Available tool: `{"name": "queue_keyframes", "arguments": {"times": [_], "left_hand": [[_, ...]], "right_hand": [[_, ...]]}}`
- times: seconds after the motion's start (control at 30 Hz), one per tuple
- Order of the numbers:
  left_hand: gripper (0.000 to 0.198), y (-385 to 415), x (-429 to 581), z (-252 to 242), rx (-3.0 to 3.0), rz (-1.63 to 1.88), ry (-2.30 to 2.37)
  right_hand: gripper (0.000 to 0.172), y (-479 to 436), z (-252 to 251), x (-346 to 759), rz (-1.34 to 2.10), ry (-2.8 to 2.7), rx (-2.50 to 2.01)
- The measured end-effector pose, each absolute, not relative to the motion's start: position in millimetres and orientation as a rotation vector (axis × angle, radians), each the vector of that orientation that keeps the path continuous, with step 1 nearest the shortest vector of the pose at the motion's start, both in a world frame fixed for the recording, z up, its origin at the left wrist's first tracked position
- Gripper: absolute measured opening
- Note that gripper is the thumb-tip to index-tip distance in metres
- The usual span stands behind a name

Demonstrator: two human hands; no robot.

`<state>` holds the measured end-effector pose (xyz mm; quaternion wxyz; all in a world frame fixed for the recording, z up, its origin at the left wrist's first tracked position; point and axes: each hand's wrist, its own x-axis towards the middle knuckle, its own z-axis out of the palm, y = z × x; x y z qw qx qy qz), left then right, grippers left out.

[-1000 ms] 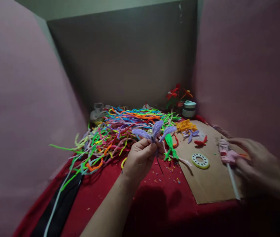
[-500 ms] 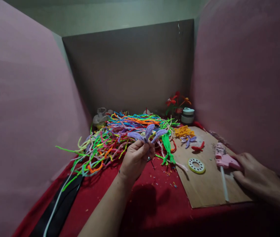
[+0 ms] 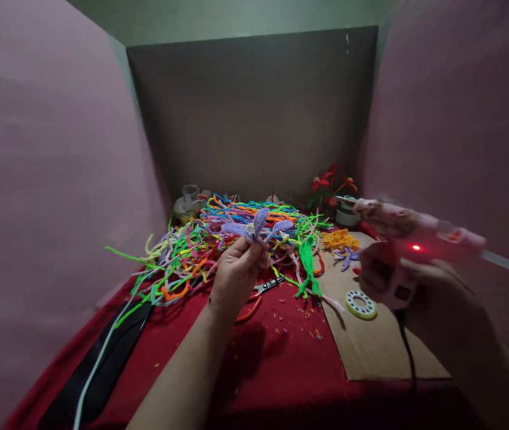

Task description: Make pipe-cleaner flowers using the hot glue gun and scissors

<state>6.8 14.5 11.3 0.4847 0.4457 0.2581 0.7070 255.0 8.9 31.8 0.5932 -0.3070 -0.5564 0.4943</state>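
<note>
Left hand (image 3: 240, 266), mid-frame, pinches a purple flower (image 3: 260, 222); right hand (image 3: 438, 292), frame right, grips a glue gun (image 3: 425, 233) nozzle-left, hiding part of the cardboard (image 3: 371, 349). Red-handled pliers (image 3: 270, 285) lie lower centre.

We pinch with the left hand (image 3: 240, 266), forearm (image 3: 183, 361) angled in from the bottom edge. Our right hand (image 3: 436, 292) is held up, fingers (image 3: 372, 269) curled.

My feed shows bare left hand (image 3: 239, 267), bare left forearm (image 3: 187, 364) lower centre, small dark wrist spot (image 3: 210, 300); bare right hand (image 3: 440, 294), bare right forearm (image 3: 490, 358) lower right, dim.
</note>
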Motion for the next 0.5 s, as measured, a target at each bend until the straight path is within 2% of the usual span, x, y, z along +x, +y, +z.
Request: {"name": "queue_keyframes", "arguments": {"times": [0.1, 0.33, 0.5], "left_hand": [[0.016, 17.4, 0.6, 14.6, 1.056, 1.797, 0.652], [0.014, 15.3, -1.9, 16.1, 1.119, 1.824, 0.816], [0.018, 18.5, 0.2, 9.5, 1.106, 1.776, 0.840]], "right_hand": [[0.022, 15.9, 33.7, 225.6, 1.343, -1.366, -0.644], [0.023, 29.6, -16.7, 209.1, 1.229, -1.595, -0.678], [0.021, 30.7, -18.6, 210.0, 1.206, -1.638, -0.728]]}}
